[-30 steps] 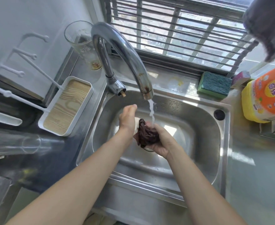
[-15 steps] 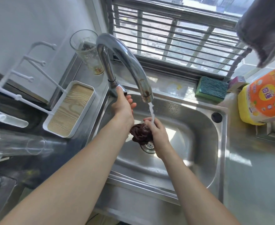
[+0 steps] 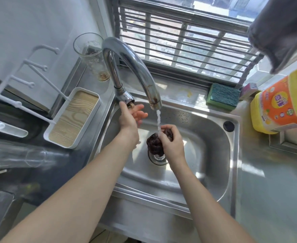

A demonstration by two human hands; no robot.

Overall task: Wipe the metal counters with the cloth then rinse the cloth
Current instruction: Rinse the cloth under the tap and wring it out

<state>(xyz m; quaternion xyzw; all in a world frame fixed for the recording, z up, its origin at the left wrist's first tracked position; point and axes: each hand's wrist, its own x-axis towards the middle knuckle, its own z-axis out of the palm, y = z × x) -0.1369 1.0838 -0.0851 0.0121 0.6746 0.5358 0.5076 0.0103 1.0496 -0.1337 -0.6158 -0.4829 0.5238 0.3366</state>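
Wadded dark cloth (image 3: pixel 155 145) in right hand (image 3: pixel 173 146), over steel sink (image 3: pixel 212 155), under tap water (image 3: pixel 158 121).

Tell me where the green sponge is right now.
In the head view, the green sponge lies on the ledge behind the sink, at its back right corner under the window bars, just left of the yellow detergent bottle.

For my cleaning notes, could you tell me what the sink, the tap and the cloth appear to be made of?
Sink: brushed stainless steel by the look, grey with soft glare.
Tap: polished, probably chromed metal, mirror-like, with rusty brown spots near the spout.
Cloth: dark brownish fabric, wet and bunched into folds in the right hand; the fibre cannot be told.
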